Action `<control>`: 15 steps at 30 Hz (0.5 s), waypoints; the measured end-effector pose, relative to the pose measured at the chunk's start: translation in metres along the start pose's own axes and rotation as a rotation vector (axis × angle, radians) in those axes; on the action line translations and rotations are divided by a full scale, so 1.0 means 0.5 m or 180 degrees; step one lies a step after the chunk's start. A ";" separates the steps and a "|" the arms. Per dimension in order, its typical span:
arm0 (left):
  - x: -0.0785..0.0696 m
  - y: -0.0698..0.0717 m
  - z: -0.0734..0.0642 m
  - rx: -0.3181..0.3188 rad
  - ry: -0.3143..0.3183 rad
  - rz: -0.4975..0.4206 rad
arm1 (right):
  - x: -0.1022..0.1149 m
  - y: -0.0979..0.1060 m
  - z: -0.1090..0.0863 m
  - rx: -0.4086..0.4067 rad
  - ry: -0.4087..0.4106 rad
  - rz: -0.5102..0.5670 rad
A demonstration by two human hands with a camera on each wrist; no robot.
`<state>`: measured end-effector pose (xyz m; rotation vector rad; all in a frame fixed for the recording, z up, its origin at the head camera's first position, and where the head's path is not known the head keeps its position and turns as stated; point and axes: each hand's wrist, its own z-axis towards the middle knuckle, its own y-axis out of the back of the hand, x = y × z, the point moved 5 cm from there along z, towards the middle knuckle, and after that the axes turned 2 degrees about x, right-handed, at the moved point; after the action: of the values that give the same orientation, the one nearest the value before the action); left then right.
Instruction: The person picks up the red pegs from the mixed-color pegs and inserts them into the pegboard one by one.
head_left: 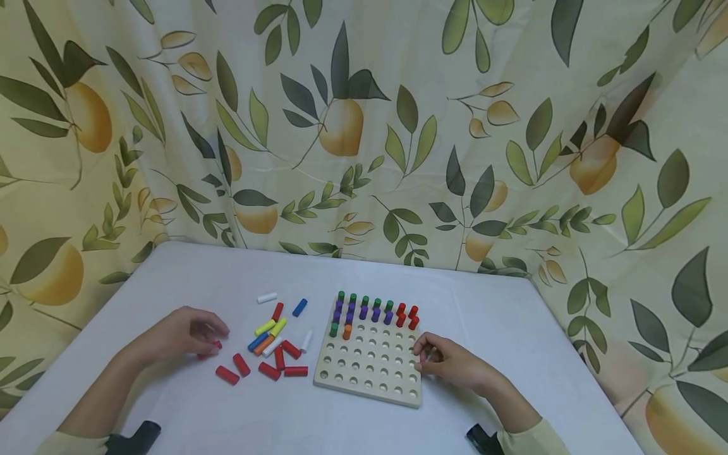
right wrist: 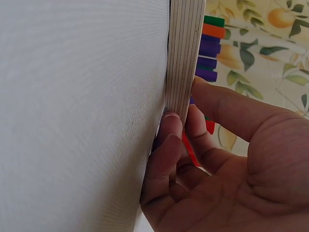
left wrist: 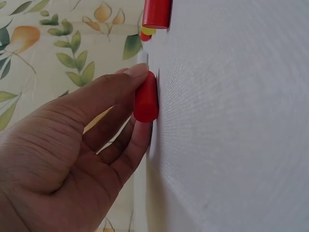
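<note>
My left hand (head_left: 184, 332) is at the left of the table, thumb and fingers pinching a red peg (left wrist: 146, 99) close to the tabletop. My right hand (head_left: 455, 363) grips the right edge of a wooden pegboard (head_left: 372, 395). In the right wrist view its thumb lies on the board's top and other fingers curl at the side edge (right wrist: 181, 58). A sliver of red (right wrist: 190, 150) shows between those fingers; I cannot tell if it is held. Green, purple, red and orange pegs (head_left: 346, 331) stand in the board's far rows; the nearer holes are bare.
Loose pegs lie between the left hand and the board: several red (head_left: 227, 375), plus yellow (head_left: 277, 327), orange (head_left: 263, 344), blue (head_left: 299, 308) and white (head_left: 266, 297) ones. A white cloth covers the table (head_left: 227, 423). Behind it hangs a leaf-and-fruit curtain (head_left: 370, 189).
</note>
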<state>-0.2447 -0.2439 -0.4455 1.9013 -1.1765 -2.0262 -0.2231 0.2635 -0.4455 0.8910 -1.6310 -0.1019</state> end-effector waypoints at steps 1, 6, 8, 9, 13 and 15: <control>0.001 0.000 0.000 -0.0009 0.0009 0.0028 | 0.000 0.000 0.000 0.0003 -0.0003 0.0005; 0.001 -0.001 -0.001 -0.0003 0.0044 0.0093 | 0.001 -0.001 -0.002 0.0010 0.0005 0.0008; 0.002 -0.001 0.000 0.0010 0.0019 0.0093 | 0.002 -0.001 -0.002 0.0006 0.0014 0.0002; 0.003 -0.001 0.001 0.0015 0.0001 0.0089 | 0.003 -0.001 -0.002 0.0004 0.0014 -0.0001; 0.009 0.002 0.001 0.0023 -0.0065 0.0031 | 0.001 0.000 -0.001 -0.0015 -0.0002 -0.0012; 0.011 0.005 0.000 -0.0012 -0.0062 -0.0024 | 0.001 0.000 0.000 -0.0026 -0.0016 -0.0010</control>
<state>-0.2469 -0.2487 -0.4481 1.8914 -1.1710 -2.0539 -0.2232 0.2633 -0.4450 0.8877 -1.6328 -0.1128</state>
